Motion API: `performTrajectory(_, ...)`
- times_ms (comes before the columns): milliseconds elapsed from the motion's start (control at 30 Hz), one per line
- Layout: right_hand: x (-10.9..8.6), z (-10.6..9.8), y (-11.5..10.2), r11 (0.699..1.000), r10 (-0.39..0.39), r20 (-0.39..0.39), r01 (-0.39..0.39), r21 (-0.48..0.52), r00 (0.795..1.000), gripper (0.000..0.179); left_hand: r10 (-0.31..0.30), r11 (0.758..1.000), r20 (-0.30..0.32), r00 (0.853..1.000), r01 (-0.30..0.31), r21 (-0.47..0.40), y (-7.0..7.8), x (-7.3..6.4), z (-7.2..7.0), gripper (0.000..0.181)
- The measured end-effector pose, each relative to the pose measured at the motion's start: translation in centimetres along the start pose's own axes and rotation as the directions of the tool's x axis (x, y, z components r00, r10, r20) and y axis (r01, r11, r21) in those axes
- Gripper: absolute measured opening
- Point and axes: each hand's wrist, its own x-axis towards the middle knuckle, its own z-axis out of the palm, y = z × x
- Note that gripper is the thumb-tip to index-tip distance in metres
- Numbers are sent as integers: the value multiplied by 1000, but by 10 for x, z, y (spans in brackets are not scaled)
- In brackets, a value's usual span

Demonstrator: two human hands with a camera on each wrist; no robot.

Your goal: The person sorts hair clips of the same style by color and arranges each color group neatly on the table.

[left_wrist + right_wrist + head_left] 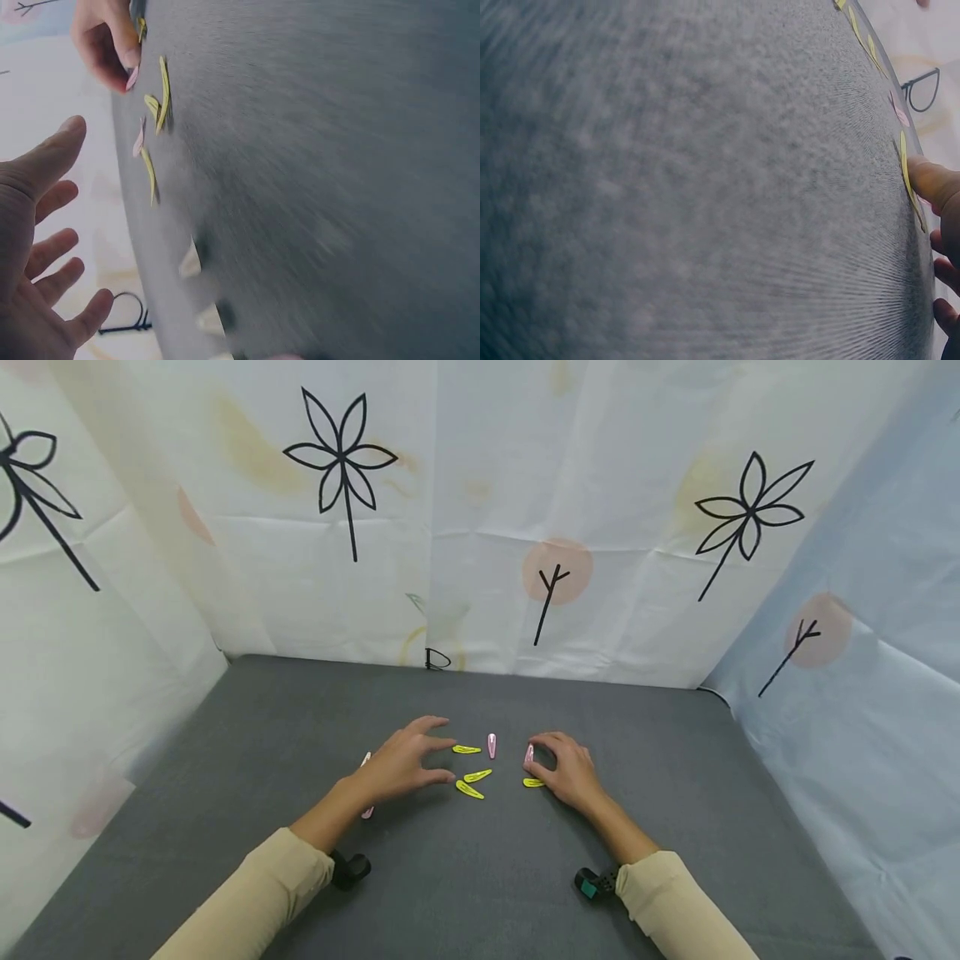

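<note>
Right hand (567, 770): thumb and finger pinch the held pink clip (529, 755), probably because so slim a piece suits fingertips.
Held pink clip: between those tips, at the hand's inner edge.
Near yellow clip (532, 782): just beside the right thumb; contact unclear.
Loose pink clip (492, 745): between the hands.
Left hand (401, 766): fingers spread, empty, perhaps to clear the three yellow clips (470, 790) near its tips.
</note>
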Motion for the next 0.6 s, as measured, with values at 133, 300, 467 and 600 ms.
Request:
performTrajectory(133,0,0,0,1000,6,-4,-6,-2,1000,44,-47,999,47,998,47,9,5,25,14,56)
performTrajectory(300,0,0,-1,1000,3,-10,-3,-5,1000,43,-104,995,104,989,102,22,5,50,35,62)
performTrajectory(467,0,-1,-3,1000,9,-13,-8,2,1000,43,-152,988,133,979,150,27,5,62,50,66)
performTrajectory(600,0,-1,-2,1000,0,-16,-1,-2,1000,43,-184,983,130,974,182,28,6,67,54,67)
